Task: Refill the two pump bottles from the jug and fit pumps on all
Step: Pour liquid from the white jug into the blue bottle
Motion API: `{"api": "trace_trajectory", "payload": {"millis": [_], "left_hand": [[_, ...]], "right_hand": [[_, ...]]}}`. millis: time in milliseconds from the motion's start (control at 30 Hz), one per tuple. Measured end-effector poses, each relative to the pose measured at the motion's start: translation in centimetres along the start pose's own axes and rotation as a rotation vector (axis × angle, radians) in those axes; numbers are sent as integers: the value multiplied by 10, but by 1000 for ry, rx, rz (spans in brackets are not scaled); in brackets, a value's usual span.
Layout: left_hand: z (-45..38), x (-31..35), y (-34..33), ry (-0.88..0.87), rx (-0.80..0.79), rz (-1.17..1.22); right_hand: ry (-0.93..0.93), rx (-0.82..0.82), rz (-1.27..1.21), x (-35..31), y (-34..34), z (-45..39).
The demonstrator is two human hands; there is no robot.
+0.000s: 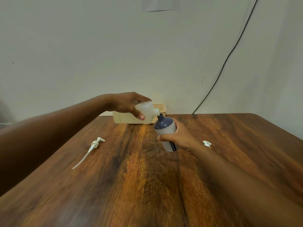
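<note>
left grip point(129, 106) tilting jug point(146, 111), spout at blue bottle point(164, 128) mouth, right grip point(178, 138)

2 bare forearms in frame, no sleeves visible up to the frame edges. No watch, bracelet or glove on either wrist. Left hand point(129, 104): no rings seen; thumbnail short, unpainted. Right hand point(178, 136): no rings seen on the visible fingers point(164, 138). Near portions of both forearms motion-blurred; finer detail not resolvable.
</note>
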State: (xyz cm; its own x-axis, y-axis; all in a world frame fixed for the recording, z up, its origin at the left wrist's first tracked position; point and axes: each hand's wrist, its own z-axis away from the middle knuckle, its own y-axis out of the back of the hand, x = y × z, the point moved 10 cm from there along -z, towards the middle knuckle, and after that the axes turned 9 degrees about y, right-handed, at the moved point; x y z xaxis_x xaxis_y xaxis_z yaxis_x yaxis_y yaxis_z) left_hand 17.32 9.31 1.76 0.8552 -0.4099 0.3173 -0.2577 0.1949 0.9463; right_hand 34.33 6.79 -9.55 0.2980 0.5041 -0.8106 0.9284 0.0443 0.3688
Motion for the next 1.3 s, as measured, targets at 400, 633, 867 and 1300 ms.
{"api": "trace_trajectory", "payload": {"millis": [400, 633, 867, 1300], "left_hand": [[-1, 7, 3, 9, -4, -26], [-1, 12, 6, 2, 0, -61], [-2, 15, 6, 0, 4, -66], [-4, 20, 9, -3, -10, -54]], "right_hand": [[7, 10, 13, 1, 3, 1], [9, 19, 9, 2, 4, 0], [5, 32, 8, 3, 7, 1], [11, 59, -26, 3, 9, 2]]}}
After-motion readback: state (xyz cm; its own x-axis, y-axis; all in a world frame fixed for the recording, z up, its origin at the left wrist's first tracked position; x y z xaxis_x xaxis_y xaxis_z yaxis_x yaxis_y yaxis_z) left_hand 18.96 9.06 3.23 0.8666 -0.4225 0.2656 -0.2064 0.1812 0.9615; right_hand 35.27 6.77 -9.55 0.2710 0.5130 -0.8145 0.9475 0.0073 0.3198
